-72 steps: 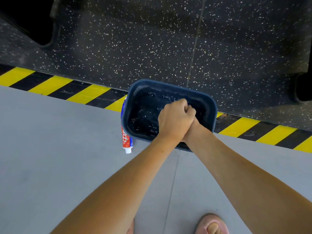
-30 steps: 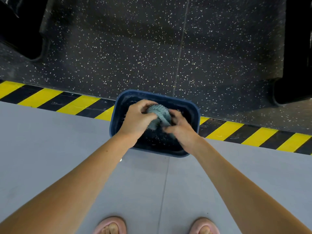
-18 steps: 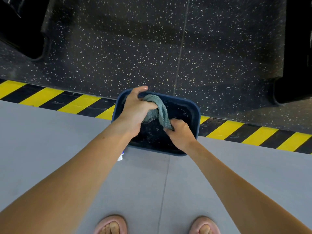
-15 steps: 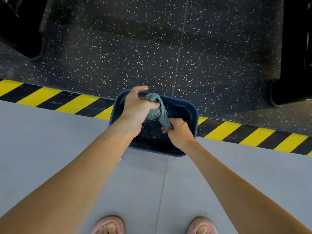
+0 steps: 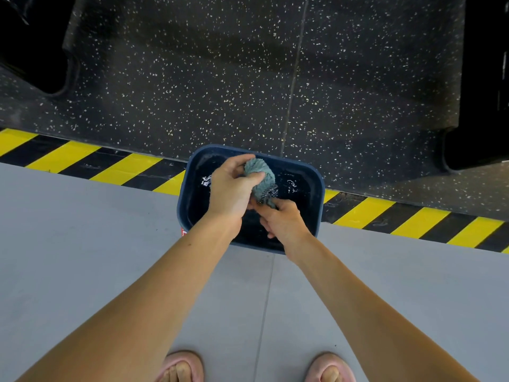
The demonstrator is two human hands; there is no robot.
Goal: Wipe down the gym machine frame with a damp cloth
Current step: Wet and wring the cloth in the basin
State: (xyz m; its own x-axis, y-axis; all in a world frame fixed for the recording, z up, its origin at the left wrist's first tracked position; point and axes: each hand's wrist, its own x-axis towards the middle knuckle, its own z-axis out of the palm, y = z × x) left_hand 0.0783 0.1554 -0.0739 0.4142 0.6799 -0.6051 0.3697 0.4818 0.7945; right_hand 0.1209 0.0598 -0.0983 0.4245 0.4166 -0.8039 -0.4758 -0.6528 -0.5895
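Note:
A twisted grey-green cloth (image 5: 260,177) is held over a dark blue plastic basin (image 5: 316,205) with water in it, standing on the floor. My left hand (image 5: 231,188) grips the upper part of the cloth, thumb across it. My right hand (image 5: 282,219) holds the cloth's lower end, just above the water. Black parts of a gym machine frame (image 5: 484,86) stand at the far right, and another black base (image 5: 33,42) at the far left.
A yellow-and-black hazard stripe (image 5: 110,166) runs across the floor between grey tiles near me and black speckled rubber matting (image 5: 220,78) beyond. A red-and-white tube (image 5: 183,232) peeks out beside the basin's left edge. My feet in pink sandals (image 5: 179,368) are at the bottom.
The cloth came up out of the basin from between my clasped hands, was stretched out between both hands, and is now bunched and twisted tighter under my left hand.

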